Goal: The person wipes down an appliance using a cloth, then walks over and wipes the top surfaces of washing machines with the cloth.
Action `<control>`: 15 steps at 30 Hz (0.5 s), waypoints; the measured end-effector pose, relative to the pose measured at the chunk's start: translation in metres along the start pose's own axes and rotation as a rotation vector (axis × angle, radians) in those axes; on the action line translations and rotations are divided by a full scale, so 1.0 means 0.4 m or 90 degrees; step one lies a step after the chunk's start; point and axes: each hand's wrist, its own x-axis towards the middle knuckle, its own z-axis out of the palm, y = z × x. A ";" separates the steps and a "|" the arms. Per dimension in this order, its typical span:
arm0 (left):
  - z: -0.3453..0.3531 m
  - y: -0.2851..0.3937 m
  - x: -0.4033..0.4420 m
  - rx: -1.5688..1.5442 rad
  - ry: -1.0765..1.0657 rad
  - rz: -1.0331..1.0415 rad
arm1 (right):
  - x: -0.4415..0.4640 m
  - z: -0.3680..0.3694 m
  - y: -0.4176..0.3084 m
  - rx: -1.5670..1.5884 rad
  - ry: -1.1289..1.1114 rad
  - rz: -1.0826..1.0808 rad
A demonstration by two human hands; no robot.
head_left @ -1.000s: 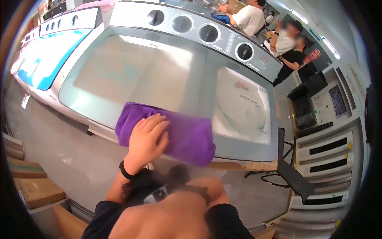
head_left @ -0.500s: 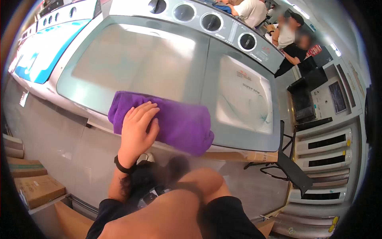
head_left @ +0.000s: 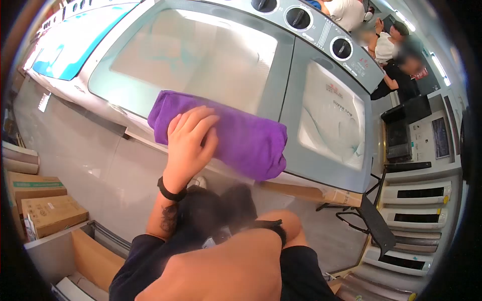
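A folded purple towel (head_left: 246, 135) lies along the front edge of a twin-tub washing machine (head_left: 321, 155). Flat on the towel's left half rests my left hand (head_left: 193, 133), fingers stretched out and the thumb a little apart. A black band circles that wrist. Very near the camera, my right hand (head_left: 221, 268) is a large blurred shape at the bottom, bent back toward me with a dark band at its wrist. Its fingers are out of sight.
Another washing machine with a blue-edged lid (head_left: 65, 55) adjoins on the left. Cardboard boxes (head_left: 55, 215) sit at lower left. A black metal bracket (head_left: 376, 226) and stacked white units (head_left: 416, 193) are at right. Several people (head_left: 386, 47) are at the upper right.
The view has shifted, so the machine and towel appear further right and higher. My left hand keeps its place on the towel; my right hand stays close to the camera.
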 end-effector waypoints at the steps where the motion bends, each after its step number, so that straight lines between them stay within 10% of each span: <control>1: 0.005 0.000 0.002 0.012 0.020 0.013 | -0.005 -0.012 0.011 -0.110 -0.029 -0.015; 7: 0.016 -0.005 -0.010 0.042 0.038 0.021 | 0.022 -0.010 -0.042 -0.051 -0.042 0.154; 15: 0.015 -0.012 -0.010 0.040 0.024 0.034 | 0.059 0.014 0.036 -0.132 0.052 -0.103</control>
